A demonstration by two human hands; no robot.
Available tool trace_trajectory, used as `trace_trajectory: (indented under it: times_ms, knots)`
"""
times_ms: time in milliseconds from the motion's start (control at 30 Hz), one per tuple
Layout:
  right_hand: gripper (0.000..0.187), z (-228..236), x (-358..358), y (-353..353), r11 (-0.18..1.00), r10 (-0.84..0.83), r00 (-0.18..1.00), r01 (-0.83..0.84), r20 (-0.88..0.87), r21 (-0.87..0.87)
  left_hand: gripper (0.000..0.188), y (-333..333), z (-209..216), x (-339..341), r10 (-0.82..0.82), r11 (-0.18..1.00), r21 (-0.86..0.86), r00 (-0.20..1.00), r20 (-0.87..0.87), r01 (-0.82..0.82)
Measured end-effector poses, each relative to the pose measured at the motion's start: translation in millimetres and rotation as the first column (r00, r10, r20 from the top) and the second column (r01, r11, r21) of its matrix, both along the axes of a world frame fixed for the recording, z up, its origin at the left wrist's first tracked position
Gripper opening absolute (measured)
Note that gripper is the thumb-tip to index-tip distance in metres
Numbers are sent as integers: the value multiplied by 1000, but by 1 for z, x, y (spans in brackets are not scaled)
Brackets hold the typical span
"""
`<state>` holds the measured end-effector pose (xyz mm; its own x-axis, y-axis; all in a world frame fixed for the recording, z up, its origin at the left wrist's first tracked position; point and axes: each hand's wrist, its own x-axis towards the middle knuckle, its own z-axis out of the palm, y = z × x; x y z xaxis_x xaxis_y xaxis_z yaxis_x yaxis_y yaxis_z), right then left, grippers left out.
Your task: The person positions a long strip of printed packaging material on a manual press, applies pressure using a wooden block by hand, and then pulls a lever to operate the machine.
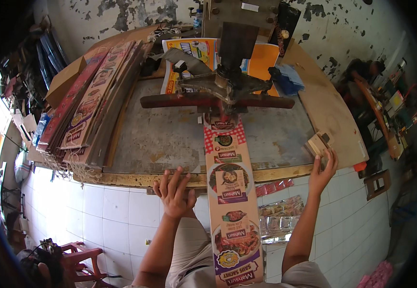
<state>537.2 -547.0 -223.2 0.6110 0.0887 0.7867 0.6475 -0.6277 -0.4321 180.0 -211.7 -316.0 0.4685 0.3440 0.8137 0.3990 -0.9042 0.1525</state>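
Observation:
A long printed strip (232,211) with pictures of food and a red checked band runs from beneath the press toward my lap. Its far end lies under the red bar of a dark metal press (225,91). My left hand (174,194) is open, fingers spread at the table's front edge, left of the strip and apart from it. At the right front corner is a small wooden block (317,145) with a dark piece on it. My right hand (324,172) has its fingertips at the block's near side, thumb and fingers apart; whether they press on it is unclear.
Stacked printed strips (93,96) with strings at their near ends lie on the table's left side. Behind the press are colourful printed sheets (261,67) and a blue cloth-like bundle (291,80). Shiny packets (280,216) lie below, and a red stool (81,261) stands lower left.

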Motion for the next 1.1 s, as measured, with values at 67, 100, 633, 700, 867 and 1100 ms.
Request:
trace_trajectory:
  times_ms: [67, 100, 633, 700, 867, 1100]
  knots:
    - [36, -19, -19, 11, 998, 57, 996, -58, 67, 23, 43, -1, 0, 0, 0, 1000, 1, 1000, -7, 0]
    - [48, -25, -40, 26, 992, 114, 990, -110, 87, -58, 42, 0, 0, -1, 4, 1000, 0, 1000, 1, -4]
    - [61, -106, -82, 72, 985, 171, 969, -165, 177, -48, 43, -1, -10, -2, 0, 1000, -16, 1000, 7, 0]
    - [57, -102, -83, 68, 981, 185, 964, -169, 191, -97, 43, -1, -9, -2, 0, 1000, -14, 1000, 7, 0]
    - [56, -104, -83, 69, 980, 191, 961, -177, 201, -89, 43, -1, -9, 0, -6, 1000, -11, 999, 36, 6]
    - [58, -105, -83, 73, 983, 182, 961, -174, 207, -55, 42, -2, -6, 0, -4, 1000, 0, 1000, 29, 4]
